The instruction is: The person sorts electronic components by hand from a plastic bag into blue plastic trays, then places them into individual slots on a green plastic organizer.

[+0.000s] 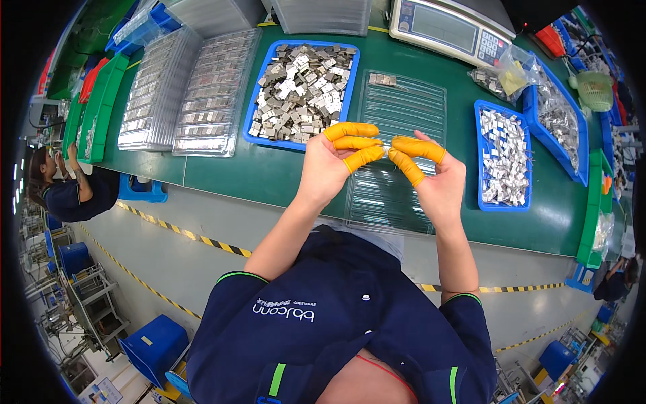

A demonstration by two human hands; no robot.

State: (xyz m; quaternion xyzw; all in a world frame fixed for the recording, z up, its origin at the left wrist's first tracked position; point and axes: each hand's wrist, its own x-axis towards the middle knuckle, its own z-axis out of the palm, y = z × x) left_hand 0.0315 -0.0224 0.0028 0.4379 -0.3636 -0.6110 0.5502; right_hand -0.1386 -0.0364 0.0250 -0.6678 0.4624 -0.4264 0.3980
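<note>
My left hand (pixel 331 165) and my right hand (pixel 436 176) meet over a clear ribbed plastic tray (pixel 404 111). Yellow finger covers sit on the thumbs and some fingers of both. Pinched between the two sets of fingertips is a small silvery connector part (pixel 386 151), mostly hidden by the fingers. A short row of metal connector pieces (pixel 382 79) lies in the tray's far left corner. Left of it, a blue bin (pixel 272 142) is heaped with loose metal shells. On the right, a smaller blue bin (pixel 505 208) holds white pieces with thin wires.
Stacked clear trays (pixel 151 94) and another filled tray (pixel 212 101) stand at the left. A digital scale (pixel 437 30) is at the back. Bagged parts fill a blue bin (pixel 584 165) at right. Green bins (pixel 101 108) edge the green table (pixel 222 175); a person (pixel 74 192) sits far left.
</note>
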